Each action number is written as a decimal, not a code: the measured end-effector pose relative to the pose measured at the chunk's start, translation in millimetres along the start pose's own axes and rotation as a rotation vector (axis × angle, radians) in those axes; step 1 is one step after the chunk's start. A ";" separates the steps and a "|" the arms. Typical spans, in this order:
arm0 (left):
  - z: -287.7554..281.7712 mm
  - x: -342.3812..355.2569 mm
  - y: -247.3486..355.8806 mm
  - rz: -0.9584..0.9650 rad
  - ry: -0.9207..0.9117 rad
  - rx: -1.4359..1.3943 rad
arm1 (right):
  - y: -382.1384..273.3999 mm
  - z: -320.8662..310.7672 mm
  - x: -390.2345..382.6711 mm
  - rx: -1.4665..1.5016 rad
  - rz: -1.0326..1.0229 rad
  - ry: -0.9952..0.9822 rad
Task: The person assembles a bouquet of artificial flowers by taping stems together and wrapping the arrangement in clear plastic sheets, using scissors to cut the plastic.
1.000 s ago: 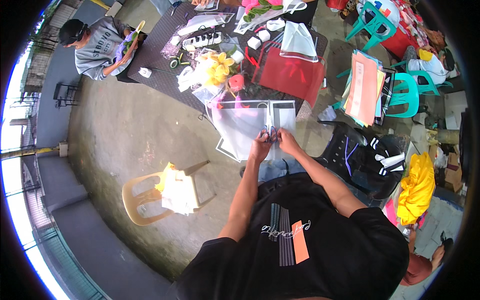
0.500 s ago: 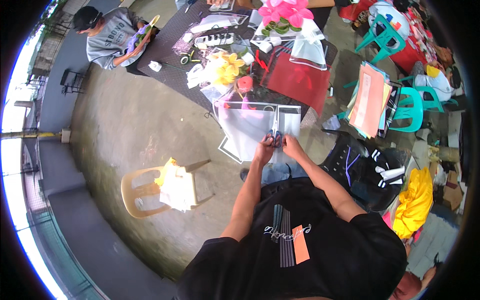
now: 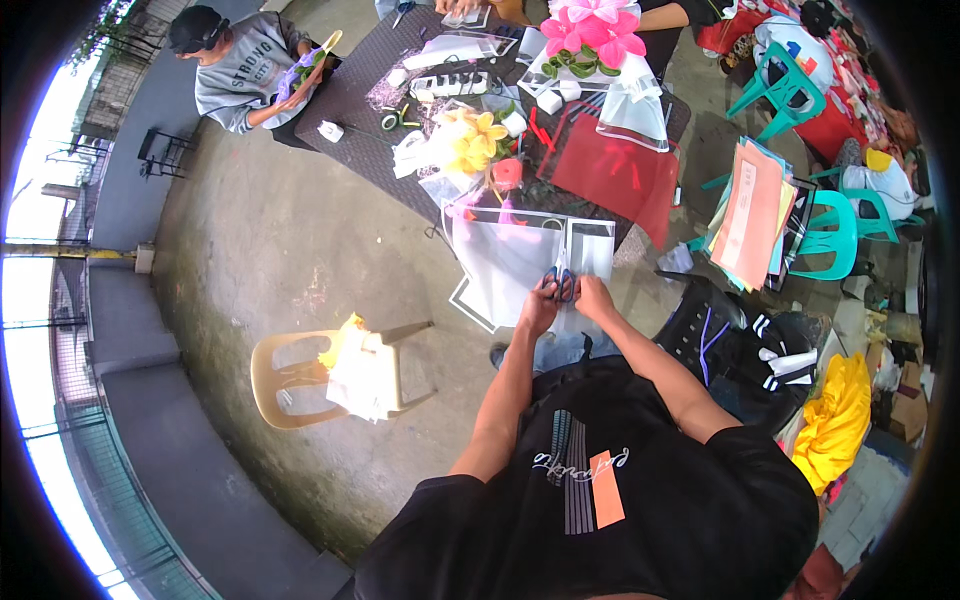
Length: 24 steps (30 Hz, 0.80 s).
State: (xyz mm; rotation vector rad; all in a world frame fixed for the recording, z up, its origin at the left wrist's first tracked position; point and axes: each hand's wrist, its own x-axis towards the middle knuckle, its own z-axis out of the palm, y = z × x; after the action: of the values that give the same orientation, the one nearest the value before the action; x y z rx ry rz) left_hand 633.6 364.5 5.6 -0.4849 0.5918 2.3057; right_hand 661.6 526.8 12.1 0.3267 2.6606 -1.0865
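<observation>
A pair of scissors [image 3: 560, 284] with dark blue handles points away from me, its blades lying along a clear, white-bordered plastic wrapping sheet [image 3: 500, 262]. My left hand [image 3: 539, 309] is closed at the handles, gripping them. Just right of the handles, my right hand [image 3: 595, 299] is closed on the sheet, its fingertips partly hidden. The sheet hangs over the near edge of the dark table [image 3: 380, 170]. Beyond it lie yellow artificial flowers [image 3: 470, 142] and a red roll [image 3: 507, 174].
Red translucent sheets [image 3: 625, 175], a power strip [image 3: 450, 86] and pink flowers [image 3: 595, 35] occupy the table. A cream chair [image 3: 275, 380] stands at left, a black chair [image 3: 735, 385] at right. A stack of coloured folders [image 3: 750, 215] sits right of the table. Another person [image 3: 250, 75] holds a wrapped bouquet.
The view has shifted slightly, so the scene sits a little farther right. Both hands stay at the scissors and sheet, with little visible movement.
</observation>
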 end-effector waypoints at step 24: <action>2.5 3.2 2.2 -0.037 0.014 0.003 | -10.3 3.4 -1.0 -0.088 0.119 0.072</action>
State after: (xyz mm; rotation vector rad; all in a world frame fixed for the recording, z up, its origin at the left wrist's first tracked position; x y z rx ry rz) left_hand 629.4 366.1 6.7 -0.5068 0.5880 2.2680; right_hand 659.9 517.1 16.8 0.5092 2.7020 -0.9363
